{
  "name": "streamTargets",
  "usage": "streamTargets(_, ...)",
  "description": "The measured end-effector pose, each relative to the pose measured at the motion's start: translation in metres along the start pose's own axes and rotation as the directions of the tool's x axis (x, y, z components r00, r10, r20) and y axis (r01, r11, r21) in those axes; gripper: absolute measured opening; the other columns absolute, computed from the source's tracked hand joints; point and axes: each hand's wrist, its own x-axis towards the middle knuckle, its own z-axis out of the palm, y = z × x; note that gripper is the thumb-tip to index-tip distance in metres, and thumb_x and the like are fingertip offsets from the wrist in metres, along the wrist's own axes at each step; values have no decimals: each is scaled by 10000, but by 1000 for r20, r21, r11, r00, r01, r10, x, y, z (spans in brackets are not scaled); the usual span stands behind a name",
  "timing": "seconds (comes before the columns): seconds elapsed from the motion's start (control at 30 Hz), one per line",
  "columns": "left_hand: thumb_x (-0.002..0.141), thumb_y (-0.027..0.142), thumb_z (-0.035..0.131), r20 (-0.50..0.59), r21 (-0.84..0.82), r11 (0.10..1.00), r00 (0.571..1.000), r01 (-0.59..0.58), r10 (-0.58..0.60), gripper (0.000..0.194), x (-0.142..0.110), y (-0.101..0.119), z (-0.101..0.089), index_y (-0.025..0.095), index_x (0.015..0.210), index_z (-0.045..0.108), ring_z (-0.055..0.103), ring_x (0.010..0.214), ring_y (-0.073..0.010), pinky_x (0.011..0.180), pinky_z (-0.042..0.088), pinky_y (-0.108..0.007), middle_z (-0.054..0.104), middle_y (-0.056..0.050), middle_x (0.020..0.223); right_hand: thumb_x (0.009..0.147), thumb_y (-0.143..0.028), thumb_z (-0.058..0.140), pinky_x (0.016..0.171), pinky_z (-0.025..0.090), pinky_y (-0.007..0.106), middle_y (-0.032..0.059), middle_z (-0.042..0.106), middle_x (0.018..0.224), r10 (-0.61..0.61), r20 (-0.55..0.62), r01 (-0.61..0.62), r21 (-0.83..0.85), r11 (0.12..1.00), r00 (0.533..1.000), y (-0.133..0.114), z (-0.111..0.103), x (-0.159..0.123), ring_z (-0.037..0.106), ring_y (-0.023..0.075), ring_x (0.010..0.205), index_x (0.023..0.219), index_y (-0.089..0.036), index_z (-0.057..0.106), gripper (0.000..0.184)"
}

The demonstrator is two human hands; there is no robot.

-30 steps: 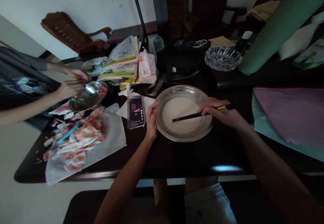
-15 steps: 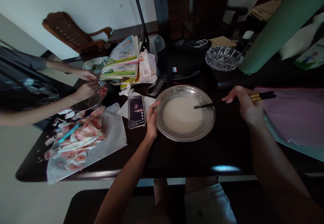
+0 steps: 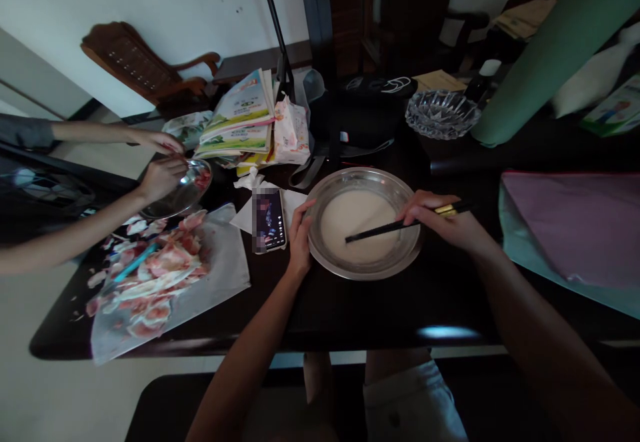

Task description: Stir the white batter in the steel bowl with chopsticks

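A wide metal basin (image 3: 414,247) stands on the dark table, holding a milky white liquid (image 3: 357,219). My left hand (image 3: 300,239) grips its left rim, fingers laid over the edge and the thumb side hidden. Over the right rim, my right hand (image 3: 443,219) is closed around black chopsticks (image 3: 380,230) with gold bands. Their tips reach down to the liquid near the middle of the basin; whether they dip in is hard to tell. Left of my left hand, a phone (image 3: 270,222) with a lit screen lies on white paper.
At the left, a co-worker's hands (image 3: 163,169) work over a metal bowl (image 3: 193,192). Pinkish peelings (image 3: 170,262) and a blue-handled tool (image 3: 136,262) lie on a plastic sheet (image 3: 231,255). Books (image 3: 240,119), a glass bowl (image 3: 443,115), a green cylinder (image 3: 545,69) and a pink cloth (image 3: 575,229) surround the basin.
My right hand has moved left with the chopsticks, bringing their tips from the basin's right side to its middle. My left hand stays put. The co-worker's arms have shifted slightly left.
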Motion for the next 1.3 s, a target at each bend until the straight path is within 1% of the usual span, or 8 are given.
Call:
streamTargets(0.13, 891, 508, 608, 1, -5, 1000, 1000, 0, 0, 376, -1, 3, 1, 242, 1141, 700, 629, 1167, -272, 1041, 482, -417, 700, -70, 1224, 928, -438, 666, 850, 494, 421, 20, 813, 886, -47, -17, 44, -138, 989, 999, 4, 7, 2, 728, 244, 865, 754, -290, 765, 249)
streamTargets(0.23, 895, 499, 603, -3, 19, 1000, 1000, 0, 0, 367, -1, 5, 1, 238, 1132, 704, 626, 1173, -280, 1042, 479, -423, 701, -73, 1218, 939, -476, 649, 867, 485, 449, 28, 795, 861, -52, -126, 27, -187, 982, 991, 4, 1, 0, 709, 254, 857, 751, -293, 752, 282)
streamTargets(0.47, 900, 513, 576, -2, 24, 1000, 1000, 10, -10, 381, -1, 4, 1, 244, 1145, 689, 612, 1178, -277, 1046, 462, -422, 686, -70, 1217, 959, -584, 581, 784, 471, 458, 55, 677, 659, 72, -425, -54, 54, 997, 902, 7, -30, -7, 632, 248, 690, 578, -300, 670, 483)
streamTargets(0.7, 894, 500, 591, -10, -7, 1000, 1000, 14, -14, 377, -2, 1, 1, 244, 1153, 688, 623, 1143, -272, 1007, 483, -410, 688, -66, 1206, 939, -575, 619, 670, 463, 395, 30, 665, 596, 136, -208, -95, 199, 976, 968, 7, -28, -7, 606, 210, 608, 554, -266, 668, 495)
streamTargets(0.8, 890, 515, 597, -6, -21, 1000, 1000, 22, -22, 386, -2, 0, 1, 248, 1153, 687, 634, 1126, -274, 988, 498, -408, 692, -64, 1191, 938, -578, 618, 726, 500, 382, 35, 734, 690, 116, -65, -107, 126, 986, 991, -1, -14, -4, 682, 218, 703, 618, -260, 713, 461)
streamTargets(0.93, 896, 515, 592, 0, -22, 999, 999, 37, -37, 385, -2, 1, 1, 247, 1157, 680, 635, 1129, -273, 996, 498, -412, 691, -65, 1189, 930, -488, 656, 783, 508, 389, 20, 786, 791, -2, 31, 2, -24, 1000, 1000, -3, 2, -1, 720, 224, 777, 699, -275, 749, 327)
streamTargets(1.13, 883, 469, 611, -8, -40, 998, 999, 41, -41, 352, -2, 3, 2, 242, 1137, 701, 632, 1159, -266, 1012, 494, -400, 698, -63, 1229, 932, -403, 667, 838, 504, 407, 23, 798, 882, -67, -95, 50, -172, 984, 993, 6, 2, 1, 719, 236, 859, 773, -290, 756, 214)
streamTargets(1.3, 886, 457, 604, -22, -19, 999, 999, 28, -28, 349, -2, 6, 3, 231, 1126, 716, 641, 1147, -269, 1006, 504, -401, 719, -65, 1177, 977, -494, 594, 792, 481, 383, 35, 725, 723, -40, -338, -1, -119, 993, 940, 6, -15, -3, 684, 210, 747, 671, -252, 709, 406)
